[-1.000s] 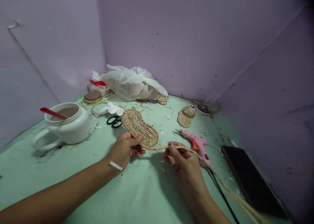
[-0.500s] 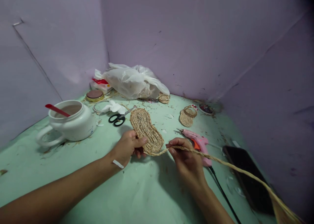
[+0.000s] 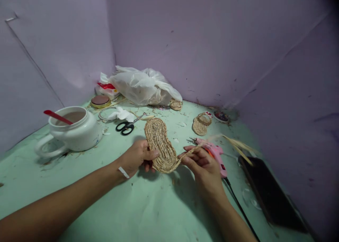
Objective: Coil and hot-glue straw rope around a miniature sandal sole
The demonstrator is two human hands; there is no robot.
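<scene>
My left hand (image 3: pixel 139 155) grips a woven sole (image 3: pixel 161 146) by its lower left side, thumb on top and fingers curled underneath. The sole is made of coiled straw-coloured braid, rounded at both ends and narrower in the middle. From its lower right edge runs a loose length of braided cord (image 3: pixel 191 151), pinched between the thumb and fingers of my right hand (image 3: pixel 200 164). Past that hand the cord's frayed tail (image 3: pixel 239 146) reaches up and right above the table. Behind my right hand lies a pink glue gun (image 3: pixel 215 153), partly hidden by it.
Scissors (image 3: pixel 127 126) with black handles lie beyond the sole. At left stands a white mug (image 3: pixel 87 132) holding a red stick (image 3: pixel 57 117). A plastic bag (image 3: pixel 145 86) rests against the wall, a small woven slipper (image 3: pixel 200 125) right of it. A dark phone (image 3: pixel 272 196) lies at right.
The cord's tail has swung from the lower right to the upper right, over the glue gun and phone. The sole has turned slightly more upright in my left hand.
</scene>
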